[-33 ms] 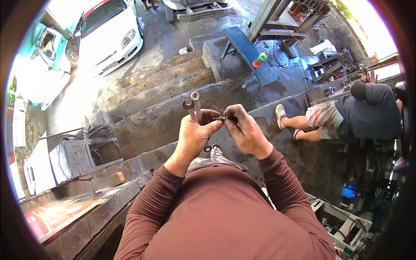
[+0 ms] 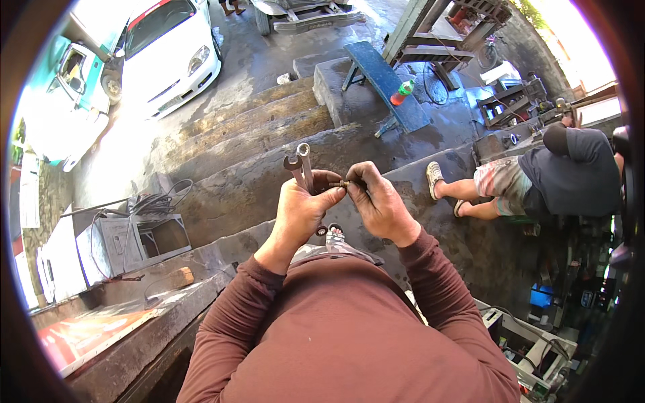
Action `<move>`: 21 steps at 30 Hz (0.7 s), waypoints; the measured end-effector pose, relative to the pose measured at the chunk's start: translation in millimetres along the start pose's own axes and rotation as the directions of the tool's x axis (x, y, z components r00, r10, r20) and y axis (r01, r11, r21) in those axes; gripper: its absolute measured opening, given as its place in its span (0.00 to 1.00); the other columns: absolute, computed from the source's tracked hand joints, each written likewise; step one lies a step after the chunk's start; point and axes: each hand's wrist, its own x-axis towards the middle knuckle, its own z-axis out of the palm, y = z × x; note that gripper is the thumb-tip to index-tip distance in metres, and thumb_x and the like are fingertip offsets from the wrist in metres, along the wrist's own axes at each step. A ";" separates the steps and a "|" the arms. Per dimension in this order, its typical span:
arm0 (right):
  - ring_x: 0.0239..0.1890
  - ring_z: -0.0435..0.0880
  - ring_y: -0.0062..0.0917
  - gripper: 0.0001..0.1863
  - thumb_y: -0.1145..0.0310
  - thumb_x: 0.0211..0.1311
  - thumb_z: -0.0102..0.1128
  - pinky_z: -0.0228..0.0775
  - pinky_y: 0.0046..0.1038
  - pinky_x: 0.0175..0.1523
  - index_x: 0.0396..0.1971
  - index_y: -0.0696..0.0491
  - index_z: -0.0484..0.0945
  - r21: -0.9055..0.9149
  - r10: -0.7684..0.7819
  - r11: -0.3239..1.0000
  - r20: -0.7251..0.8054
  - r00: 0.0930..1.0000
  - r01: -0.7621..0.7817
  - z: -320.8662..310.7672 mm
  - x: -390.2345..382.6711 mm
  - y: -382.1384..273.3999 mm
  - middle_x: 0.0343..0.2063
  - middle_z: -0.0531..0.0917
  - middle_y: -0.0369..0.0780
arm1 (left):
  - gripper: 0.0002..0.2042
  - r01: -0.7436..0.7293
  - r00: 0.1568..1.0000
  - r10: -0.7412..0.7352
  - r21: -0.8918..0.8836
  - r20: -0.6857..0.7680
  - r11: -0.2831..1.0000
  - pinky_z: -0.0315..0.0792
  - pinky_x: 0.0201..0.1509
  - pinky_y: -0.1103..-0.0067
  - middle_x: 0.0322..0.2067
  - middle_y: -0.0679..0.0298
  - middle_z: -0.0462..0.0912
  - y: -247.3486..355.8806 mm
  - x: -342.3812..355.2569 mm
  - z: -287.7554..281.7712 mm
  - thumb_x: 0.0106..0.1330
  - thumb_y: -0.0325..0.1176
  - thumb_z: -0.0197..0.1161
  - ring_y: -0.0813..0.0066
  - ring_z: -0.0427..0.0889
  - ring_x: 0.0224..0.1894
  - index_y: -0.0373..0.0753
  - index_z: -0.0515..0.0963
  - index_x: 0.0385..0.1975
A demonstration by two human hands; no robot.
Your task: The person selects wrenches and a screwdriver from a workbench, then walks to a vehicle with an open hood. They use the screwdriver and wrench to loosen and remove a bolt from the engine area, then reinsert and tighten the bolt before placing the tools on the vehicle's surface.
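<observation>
Brass-coloured small fitting (image 2: pixel 344 183) sits in the gap between the two hands, pinched from both sides and mostly hidden by fingers, so exact shape and any thread can't be told. Left hand (image 2: pixel 304 205) grasps its left end with thumb and finger, and also has an open-ended wrench (image 2: pixel 293 164) and a ring-ended wrench (image 2: pixel 304 150) tucked in the grip, heads poking up past the knuckles. Right hand (image 2: pixel 384 207) pinches the other end with thumb and forefinger, remaining fingers curled in. Main risk is a drop: the fitting is tiny, fingertips look dark and possibly greasy, and the left hand is doing double duty, so any slackening could let a wrench slide or the fitting pop out. Below the hands is a sandalled foot (image 2: pixel 334 232) with bare toes, which a falling wrench could hit; right of it lies dark floor (image 2: pixel 447 232), where a small part would be hard to spot. Beyond the hands are worn steps (image 2: pixel 262 127), so a bounce that way could send it rolling. Lesser risk: uneven finger pressure tilting the fitting out of the pinch. Co-worker (image 2: pixel 571 171) right of the hands is well apart, so an accidental knock looks unlikely
</observation>
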 end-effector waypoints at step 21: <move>0.31 0.81 0.43 0.07 0.71 0.76 0.58 0.73 0.37 0.38 0.36 0.59 0.75 -0.164 -0.056 0.984 0.082 0.995 0.068 -10.5 20.1 -10.0 0.30 0.79 0.48 | 0.12 -0.152 0.984 0.149 0.017 0.095 0.988 0.79 0.43 0.79 0.37 0.63 0.89 -7.5 16.1 -5.1 0.69 0.30 0.73 0.79 0.84 0.38 0.30 0.85 0.46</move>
